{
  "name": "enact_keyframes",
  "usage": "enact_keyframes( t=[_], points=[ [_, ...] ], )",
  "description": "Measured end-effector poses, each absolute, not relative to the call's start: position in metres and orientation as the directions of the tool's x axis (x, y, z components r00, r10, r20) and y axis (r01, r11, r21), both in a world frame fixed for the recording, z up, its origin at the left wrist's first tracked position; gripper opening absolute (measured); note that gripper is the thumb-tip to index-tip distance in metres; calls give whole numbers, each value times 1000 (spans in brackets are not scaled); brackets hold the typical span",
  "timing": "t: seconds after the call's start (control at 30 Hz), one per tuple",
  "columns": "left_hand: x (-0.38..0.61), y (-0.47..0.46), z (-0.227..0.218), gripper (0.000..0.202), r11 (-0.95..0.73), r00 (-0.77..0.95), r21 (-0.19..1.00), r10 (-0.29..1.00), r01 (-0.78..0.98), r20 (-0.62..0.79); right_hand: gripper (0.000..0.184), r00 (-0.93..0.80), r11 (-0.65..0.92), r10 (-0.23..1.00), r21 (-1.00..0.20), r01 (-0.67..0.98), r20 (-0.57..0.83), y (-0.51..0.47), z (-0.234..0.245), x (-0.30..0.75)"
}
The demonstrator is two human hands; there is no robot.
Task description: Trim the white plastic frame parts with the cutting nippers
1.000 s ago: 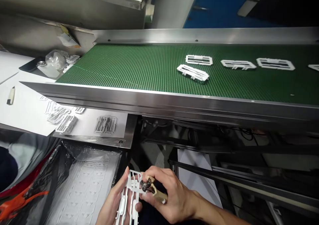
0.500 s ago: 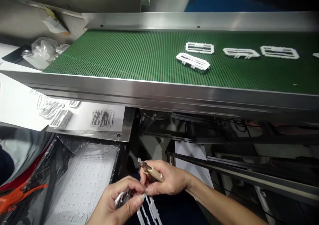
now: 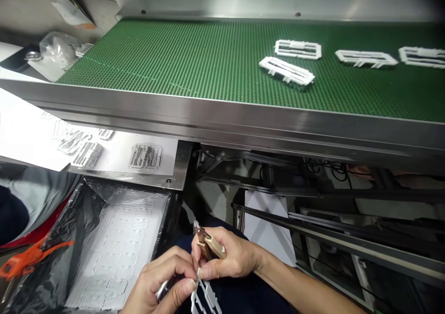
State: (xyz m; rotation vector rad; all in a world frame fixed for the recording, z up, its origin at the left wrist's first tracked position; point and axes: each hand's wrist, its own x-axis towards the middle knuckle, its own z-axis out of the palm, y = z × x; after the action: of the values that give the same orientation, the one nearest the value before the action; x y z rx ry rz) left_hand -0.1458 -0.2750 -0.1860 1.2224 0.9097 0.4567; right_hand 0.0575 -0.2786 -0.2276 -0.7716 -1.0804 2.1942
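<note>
A white frame (image 3: pixel 206 299) is pinched between left hand (image 3: pixel 160 284) and right hand (image 3: pixel 232 258) — cutters (image 3: pixel 208 244) (tan-handled) also clasped in the right.

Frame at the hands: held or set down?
Held: left hand and right hand both pinch the frame at its top end; the right also grips a cutter.

A green conveyor belt (image 3: pixel 174 59) carries four white plastic frames (image 3: pixel 287 71). The steel worktop (image 3: pixel 181 166) beside it bears paper (image 3: pixel 28 138) with grey parts (image 3: pixel 146 156).
</note>
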Motion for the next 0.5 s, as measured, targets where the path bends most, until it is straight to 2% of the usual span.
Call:
enact_keyframes(
  t=[0.1, 0.23, 0.3, 0.37, 0.43, 0.5],
  points=[
    [-143, -281, -188, 16, 250, 559, 957, 777, 147, -290, 26, -650, -496, 714, -844, -206, -261, -282, -228, 58],
    [-137, -285, -189, 20, 297, 527, 944, 784, 143, -327, 24, -604, -427, 732, -903, -48, -314, -281, -210, 69],
    [-135, -285, -189, 23, 336, 520, 928, 770, 162, -369, 21, -583, -356, 735, -929, 105, -347, -278, -194, 81],
    [-134, -284, -189, 25, 365, 521, 914, 753, 177, -402, 19, -554, -231, 740, -917, 326, -383, -275, -175, 94],
    [-133, -282, -189, 26, 391, 535, 902, 731, 181, -424, 17, -543, -83, 727, -839, 537, -420, -273, -158, 105],
    [-132, -280, -188, 27, 408, 555, 895, 710, 179, -434, 22, -552, 29, 693, -746, 665, -464, -273, -145, 114]
  ],
)
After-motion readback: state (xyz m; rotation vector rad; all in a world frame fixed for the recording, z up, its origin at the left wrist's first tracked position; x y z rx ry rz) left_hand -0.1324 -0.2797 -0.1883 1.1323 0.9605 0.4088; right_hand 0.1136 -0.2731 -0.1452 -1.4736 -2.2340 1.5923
